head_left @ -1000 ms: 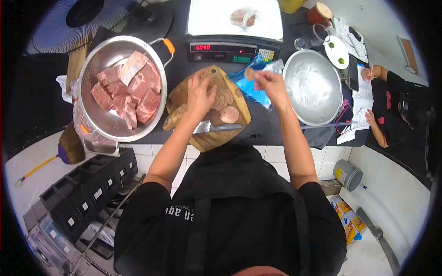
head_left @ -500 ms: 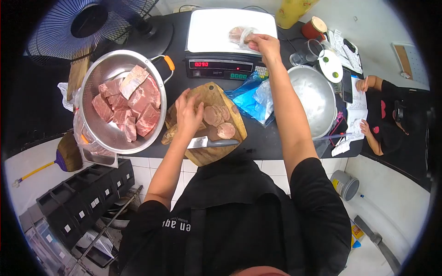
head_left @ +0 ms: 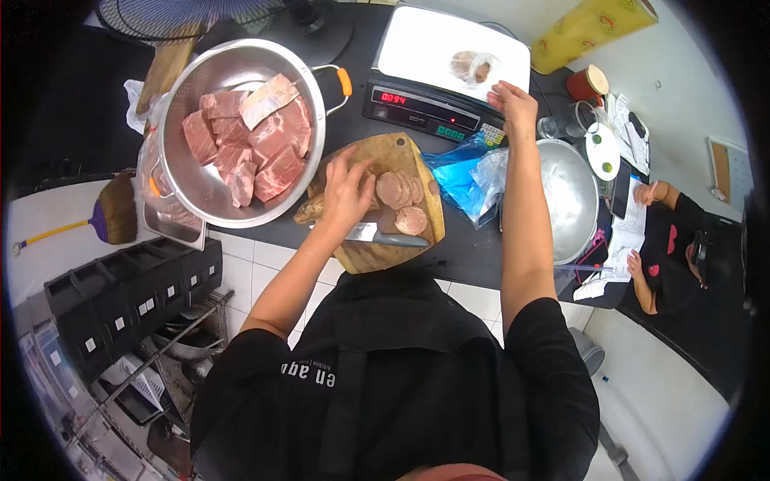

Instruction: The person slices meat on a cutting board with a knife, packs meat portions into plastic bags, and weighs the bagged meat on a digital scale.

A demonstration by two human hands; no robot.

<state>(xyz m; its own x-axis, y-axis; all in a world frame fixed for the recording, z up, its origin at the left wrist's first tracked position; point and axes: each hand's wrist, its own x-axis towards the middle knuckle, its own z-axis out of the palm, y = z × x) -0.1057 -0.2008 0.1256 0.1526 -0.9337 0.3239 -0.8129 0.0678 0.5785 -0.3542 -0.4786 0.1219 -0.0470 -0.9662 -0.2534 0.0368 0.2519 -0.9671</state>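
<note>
My left hand (head_left: pixel 346 196) is over the wooden cutting board (head_left: pixel 353 258), fingers apart, beside a browned log of meat (head_left: pixel 309 210) that it partly covers; contact is unclear. Round meat slices (head_left: pixel 395 190) overlap on the board, and one slice (head_left: pixel 411 220) lies apart near the knife (head_left: pixel 397 240). My right hand (head_left: pixel 513 104) hovers at the front right corner of the digital scale (head_left: pixel 417 40), fingers slightly apart with nothing seen in them. On the white pan rests a small clear plastic bag (head_left: pixel 475 66) with meat slices inside. The red display seems to read 0.094.
A steel colander (head_left: pixel 180 96) of raw meat chunks stands left of the board. Blue and clear plastic bags (head_left: pixel 465 172) lie right of it, beside a metal basin (head_left: pixel 571 192). Another person's hands (head_left: pixel 646 192) rest near papers at the right. A fan (head_left: pixel 184 16) stands far left.
My right hand has let go of the small bag and drawn back toward the pan's corner. The reading went from 0.090 to 0.094. The camera view shifted; my left hand stays over the board.
</note>
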